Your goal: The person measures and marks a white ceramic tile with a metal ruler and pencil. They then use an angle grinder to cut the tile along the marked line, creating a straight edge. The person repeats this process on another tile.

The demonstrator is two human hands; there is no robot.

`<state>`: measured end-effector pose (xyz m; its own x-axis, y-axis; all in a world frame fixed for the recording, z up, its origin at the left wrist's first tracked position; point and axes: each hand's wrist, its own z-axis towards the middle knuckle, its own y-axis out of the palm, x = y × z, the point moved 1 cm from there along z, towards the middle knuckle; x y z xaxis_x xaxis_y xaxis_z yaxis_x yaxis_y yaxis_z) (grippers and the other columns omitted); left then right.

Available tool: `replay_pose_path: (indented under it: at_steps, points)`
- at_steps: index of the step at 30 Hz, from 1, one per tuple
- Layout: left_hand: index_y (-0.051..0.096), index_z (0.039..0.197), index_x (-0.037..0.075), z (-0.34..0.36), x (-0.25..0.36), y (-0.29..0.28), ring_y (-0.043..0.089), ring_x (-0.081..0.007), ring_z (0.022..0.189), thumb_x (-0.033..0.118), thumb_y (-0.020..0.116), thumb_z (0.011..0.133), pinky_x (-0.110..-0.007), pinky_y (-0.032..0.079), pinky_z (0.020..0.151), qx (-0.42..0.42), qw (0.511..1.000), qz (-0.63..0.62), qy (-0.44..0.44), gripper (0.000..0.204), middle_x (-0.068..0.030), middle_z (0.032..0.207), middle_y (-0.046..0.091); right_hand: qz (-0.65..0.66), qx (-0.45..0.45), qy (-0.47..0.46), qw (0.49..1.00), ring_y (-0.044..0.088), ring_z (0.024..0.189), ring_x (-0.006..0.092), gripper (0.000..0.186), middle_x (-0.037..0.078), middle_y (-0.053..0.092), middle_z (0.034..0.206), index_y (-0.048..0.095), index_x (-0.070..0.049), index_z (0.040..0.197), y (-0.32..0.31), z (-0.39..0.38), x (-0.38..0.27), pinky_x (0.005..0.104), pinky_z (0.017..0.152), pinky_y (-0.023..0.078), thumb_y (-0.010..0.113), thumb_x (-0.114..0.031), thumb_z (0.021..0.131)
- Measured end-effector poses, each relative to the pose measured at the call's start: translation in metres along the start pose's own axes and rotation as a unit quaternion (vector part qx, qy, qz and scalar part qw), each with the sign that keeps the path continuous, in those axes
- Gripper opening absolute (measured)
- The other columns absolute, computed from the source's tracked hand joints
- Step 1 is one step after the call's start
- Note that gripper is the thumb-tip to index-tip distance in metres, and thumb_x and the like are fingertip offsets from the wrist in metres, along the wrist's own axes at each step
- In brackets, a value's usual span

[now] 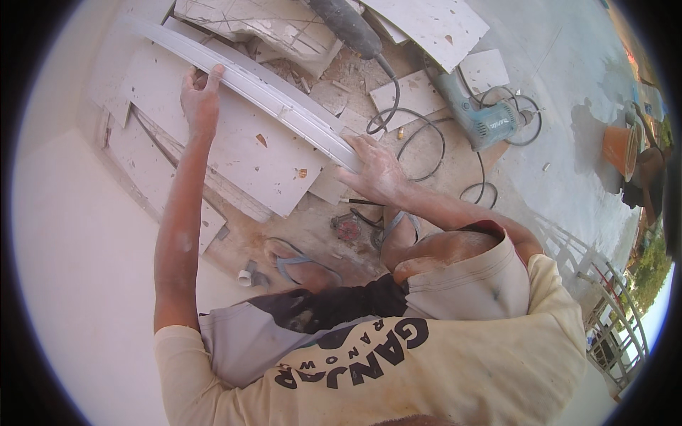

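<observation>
Two sandalled feet [312, 275], mine, rest on the dusty floor [568, 64]. Before me, one long white strip [277, 106] slants over broken white slabs [241, 142], too overlapped to count. Beyond it are two power tools, a teal drill [490, 122] and a dark-bodied tool [348, 27], with looping black cables. Farther right sits one orange bucket [619, 149]. My left grip [201, 99] pinches the strip's edge narrowly; my right grip [375, 169] holds its right-hand end.
</observation>
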<state>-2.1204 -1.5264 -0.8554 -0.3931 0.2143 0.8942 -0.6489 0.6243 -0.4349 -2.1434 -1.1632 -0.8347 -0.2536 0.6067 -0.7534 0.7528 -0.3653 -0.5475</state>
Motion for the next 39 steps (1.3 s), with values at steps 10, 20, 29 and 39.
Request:
replay_pose_path:
  at_steps: [10, 20, 29, 39]
  points:
    - [0.044, 0.145, -0.011, 0.001, -0.006, 0.000, 0.063, -0.0218, 0.112, 0.030, 0.082, 0.091, -0.035, 0.050, 0.097, -0.007, 1.000, -0.007, -0.001, 0.077, -0.0161, 0.122, 0.066, -0.011, 0.014, -0.002, 1.000, 0.062, 0.118, 0.0408, 0.066, 0.025, 0.061, 0.125, 0.052, 0.000, 0.142, 0.005, -0.001, 0.000, 0.0480, 0.103, 0.049, 0.069, -0.028, 0.085]
    - [0.047, 0.144, -0.008, -0.004, -0.002, 0.001, 0.061, -0.0215, 0.110, 0.029, 0.079, 0.092, -0.036, 0.050, 0.095, 0.009, 1.000, 0.002, 0.022, 0.072, -0.0162, 0.122, 0.063, -0.005, -0.026, 0.006, 1.000, 0.060, 0.118, 0.0430, 0.067, 0.026, 0.059, 0.127, 0.050, 0.003, 0.141, -0.005, 0.000, -0.006, 0.0491, 0.102, 0.050, 0.068, -0.028, 0.085]
    - [0.042, 0.146, -0.012, -0.003, -0.008, 0.000, 0.062, -0.0225, 0.111, 0.029, 0.080, 0.091, -0.036, 0.050, 0.096, 0.013, 1.000, -0.003, 0.011, 0.078, -0.0173, 0.122, 0.063, 0.004, 0.003, -0.023, 1.000, 0.063, 0.113, 0.0423, 0.066, 0.025, 0.060, 0.125, 0.051, 0.002, 0.141, 0.002, 0.001, 0.005, 0.0482, 0.098, 0.053, 0.068, -0.025, 0.084]
    - [0.042, 0.148, -0.008, -0.005, -0.007, -0.001, 0.062, -0.0224, 0.110, 0.033, 0.081, 0.090, -0.036, 0.050, 0.096, 0.007, 1.000, -0.005, 0.006, 0.081, -0.0168, 0.120, 0.064, -0.004, 0.032, -0.042, 0.999, 0.066, 0.111, 0.0424, 0.063, 0.026, 0.063, 0.122, 0.053, 0.002, 0.139, 0.005, 0.000, 0.005, 0.0483, 0.096, 0.054, 0.072, -0.022, 0.083]
